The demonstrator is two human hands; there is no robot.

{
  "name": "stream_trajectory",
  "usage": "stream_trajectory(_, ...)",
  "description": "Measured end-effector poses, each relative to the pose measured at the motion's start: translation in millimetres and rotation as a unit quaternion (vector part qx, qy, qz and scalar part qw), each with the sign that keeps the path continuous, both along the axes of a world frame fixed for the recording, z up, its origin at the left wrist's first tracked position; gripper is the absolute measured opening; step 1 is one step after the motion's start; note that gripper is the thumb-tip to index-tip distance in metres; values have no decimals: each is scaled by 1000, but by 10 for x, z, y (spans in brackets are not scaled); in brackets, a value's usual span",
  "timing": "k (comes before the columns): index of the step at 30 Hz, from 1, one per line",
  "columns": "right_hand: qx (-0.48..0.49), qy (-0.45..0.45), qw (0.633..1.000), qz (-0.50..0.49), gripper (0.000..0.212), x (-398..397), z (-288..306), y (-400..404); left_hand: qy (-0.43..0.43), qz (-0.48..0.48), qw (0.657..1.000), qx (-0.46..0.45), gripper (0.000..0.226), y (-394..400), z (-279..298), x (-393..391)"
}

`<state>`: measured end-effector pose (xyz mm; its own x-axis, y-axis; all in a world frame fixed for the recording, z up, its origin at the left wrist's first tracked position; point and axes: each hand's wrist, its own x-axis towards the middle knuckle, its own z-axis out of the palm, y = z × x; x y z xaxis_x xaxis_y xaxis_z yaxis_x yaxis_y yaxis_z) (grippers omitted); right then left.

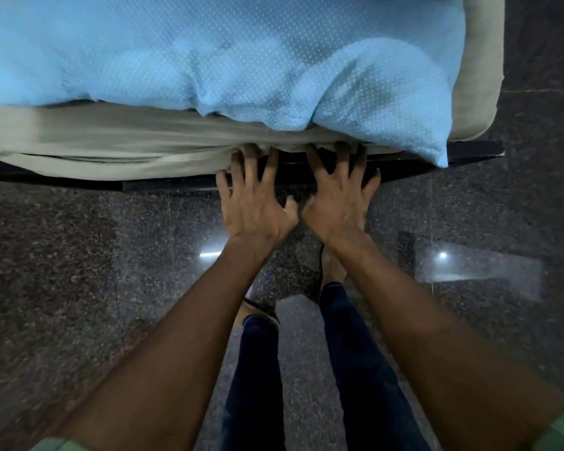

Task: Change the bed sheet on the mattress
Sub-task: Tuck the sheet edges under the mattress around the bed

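Observation:
A light blue dotted sheet (209, 50) lies rumpled over the top of the mattress, one corner hanging over the near right edge. Below it a beige sheet (111, 138) covers the mattress's near side. My left hand (254, 196) and my right hand (339, 193) reach side by side to the lower edge of the beige sheet. Their fingers are spread and straight, with the tips pressed in under the mattress edge against the dark bed frame (163, 185). The fingertips are partly hidden in the fold of cloth.
Dark speckled stone floor (62, 255) surrounds the bed, with light reflections on it. My legs in dark jeans (355, 353) and my feet stand close to the bed frame. The mattress's right edge (476, 92) shows beige.

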<state>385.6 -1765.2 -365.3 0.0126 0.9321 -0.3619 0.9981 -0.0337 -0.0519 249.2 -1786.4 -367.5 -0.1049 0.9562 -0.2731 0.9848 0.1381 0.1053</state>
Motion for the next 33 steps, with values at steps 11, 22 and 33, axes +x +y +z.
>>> stream_trajectory(11,-101,-28,994,-31,64,-298,53,510,77,-9,995,-70,45,580,64,-45)
stream_trajectory(22,-13,0,999,-32,96,-159,6,60,55,-44,998,6,99,-184,-12,-479)
stream_trajectory(33,-92,-35,992,-74,98,-431,135,176,43,-47,998,-23,107,38,2,-556)
